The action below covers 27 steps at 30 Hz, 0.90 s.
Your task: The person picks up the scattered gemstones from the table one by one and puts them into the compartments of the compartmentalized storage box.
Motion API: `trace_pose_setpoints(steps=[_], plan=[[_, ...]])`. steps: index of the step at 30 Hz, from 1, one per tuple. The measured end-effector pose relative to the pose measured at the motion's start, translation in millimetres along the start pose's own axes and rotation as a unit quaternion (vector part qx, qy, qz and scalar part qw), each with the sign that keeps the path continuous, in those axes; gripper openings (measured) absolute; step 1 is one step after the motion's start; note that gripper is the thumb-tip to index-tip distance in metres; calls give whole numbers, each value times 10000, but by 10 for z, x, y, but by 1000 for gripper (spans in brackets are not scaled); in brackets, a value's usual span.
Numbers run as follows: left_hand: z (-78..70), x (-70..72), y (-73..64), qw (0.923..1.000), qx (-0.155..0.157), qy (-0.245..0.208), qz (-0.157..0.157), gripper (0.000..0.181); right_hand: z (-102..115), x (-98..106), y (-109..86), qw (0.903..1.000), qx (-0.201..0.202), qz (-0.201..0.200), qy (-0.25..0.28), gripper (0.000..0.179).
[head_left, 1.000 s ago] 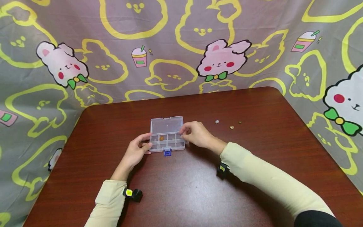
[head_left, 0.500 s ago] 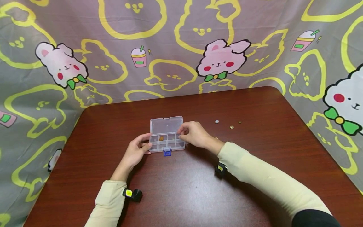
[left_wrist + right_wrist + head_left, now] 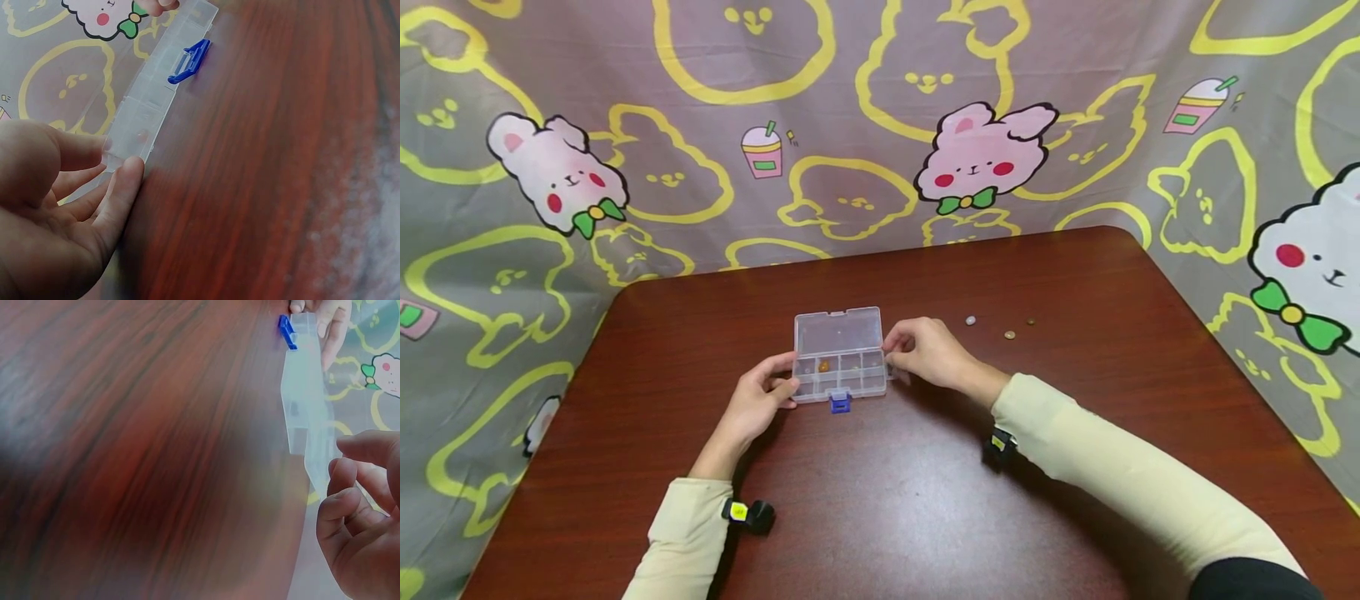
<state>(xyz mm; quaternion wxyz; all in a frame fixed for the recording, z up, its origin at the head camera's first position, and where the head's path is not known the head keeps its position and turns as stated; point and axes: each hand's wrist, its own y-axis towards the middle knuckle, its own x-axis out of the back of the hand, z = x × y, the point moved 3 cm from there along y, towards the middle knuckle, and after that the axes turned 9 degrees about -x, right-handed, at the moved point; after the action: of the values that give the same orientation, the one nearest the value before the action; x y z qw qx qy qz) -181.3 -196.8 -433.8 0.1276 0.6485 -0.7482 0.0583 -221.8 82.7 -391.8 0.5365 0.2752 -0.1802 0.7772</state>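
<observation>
A clear plastic compartment box [image 3: 838, 335] sits on the table with its lid raised and its blue latch [image 3: 840, 405] facing me. My left hand [image 3: 760, 398] grips the left end of the box, thumb on the near side, as the left wrist view also shows. An orange bead-like piece [image 3: 823, 366] lies in a back-row compartment; another compartment holds a small pale piece [image 3: 855, 367]. Just off the box's right end, my right hand [image 3: 931, 354] hovers with loosely curled fingers [image 3: 342, 503]. Nothing shows between its thumb and fingertips.
On the brown table [image 3: 895, 500], right of the box, lie a small white piece [image 3: 971, 321], a tan piece [image 3: 1010, 335] and a dark olive piece [image 3: 1030, 322]. A patterned curtain [image 3: 850, 125] stands behind the table and along its sides.
My right hand has drawn back to the right from over the right-end compartments to beside the box. The left hand keeps its hold, and the box stays in place.
</observation>
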Motion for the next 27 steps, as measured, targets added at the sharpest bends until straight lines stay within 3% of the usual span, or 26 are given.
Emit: trace_pose_setpoints(steps=[13,27], plan=[[5,-3,-2,10000,-26,-39,-18,45,-271,223,-180,9996,11,-248,-109,7],[4,0,-1,10000,-44,-76,-18,45,-590,459,-488,9977,-254,-555,-285,17]])
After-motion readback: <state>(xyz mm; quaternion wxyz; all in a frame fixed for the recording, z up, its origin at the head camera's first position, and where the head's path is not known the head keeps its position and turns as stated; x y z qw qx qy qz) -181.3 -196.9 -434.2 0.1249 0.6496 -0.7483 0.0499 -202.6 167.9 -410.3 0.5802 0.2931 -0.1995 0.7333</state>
